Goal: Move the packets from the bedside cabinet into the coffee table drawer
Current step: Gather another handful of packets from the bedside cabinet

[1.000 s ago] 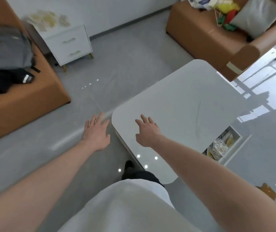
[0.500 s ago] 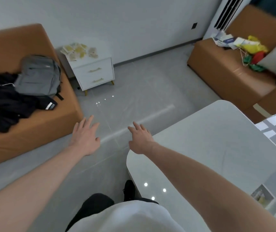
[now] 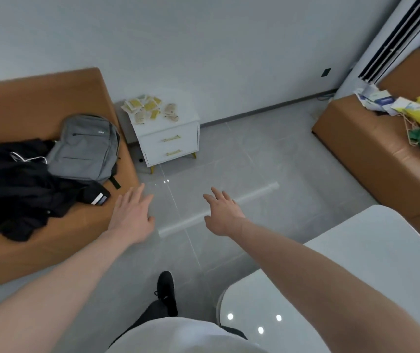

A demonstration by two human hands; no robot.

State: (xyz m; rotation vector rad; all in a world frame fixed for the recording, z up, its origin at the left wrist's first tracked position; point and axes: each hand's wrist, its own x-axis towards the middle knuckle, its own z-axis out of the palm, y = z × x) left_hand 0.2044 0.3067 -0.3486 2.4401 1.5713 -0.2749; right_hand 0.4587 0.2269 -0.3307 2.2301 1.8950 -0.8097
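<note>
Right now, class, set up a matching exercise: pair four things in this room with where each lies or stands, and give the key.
Things
1. small yellow and tan packets
2. grey fabric backpack
3. white two-drawer bedside cabinet
4. black shoe

Places
A. on the grey tiled floor, nearest the camera
B. on top of the cabinet
C. on the orange sofa, beside black clothing
D. against the wall, beside the sofa

Pairs: 1-B, 2-C, 3-D, 4-A

I see yellow and tan packets on a white bedside cabinet with gold handles, a grey backpack and black clothing on an orange-brown sofa, and a pale grey tiled floor.
</note>
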